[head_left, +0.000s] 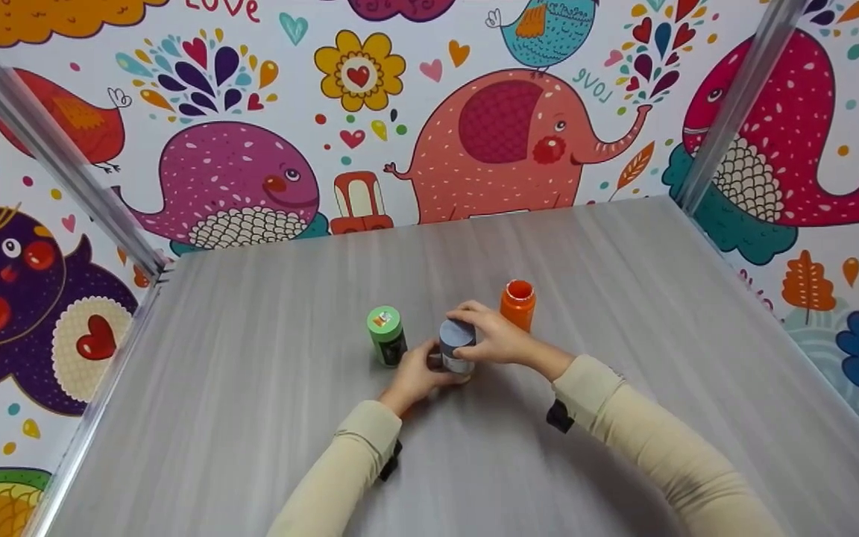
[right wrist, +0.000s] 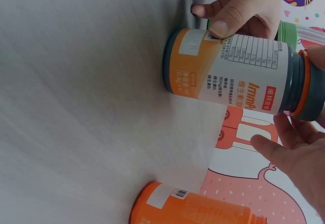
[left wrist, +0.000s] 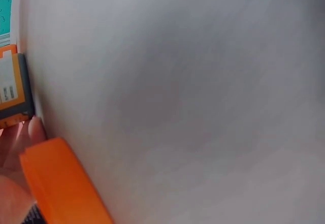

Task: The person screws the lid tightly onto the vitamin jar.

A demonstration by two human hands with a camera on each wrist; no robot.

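A grey-capped supplement bottle with a white and orange label point(right wrist: 233, 74) stands upright on the table between both hands. My left hand point(head_left: 416, 373) grips its lower part, thumb on the label side in the right wrist view. My right hand point(head_left: 500, 337) holds the grey cap point(head_left: 458, 333) from above, fingers and thumb around its rim. The cap sits on the bottle neck. Just left stands a green-lidded bottle point(head_left: 387, 335). To the right is an orange bottle point(head_left: 517, 307) with its mouth uncovered. An orange lid-like piece point(left wrist: 66, 183) lies close to my left hand, mostly hidden in the head view.
The grey wood-grain table point(head_left: 250, 388) extends around the bottles. Cartoon-printed wall panels point(head_left: 370, 149) enclose its back and sides, with metal posts point(head_left: 743, 104) at the rear corners.
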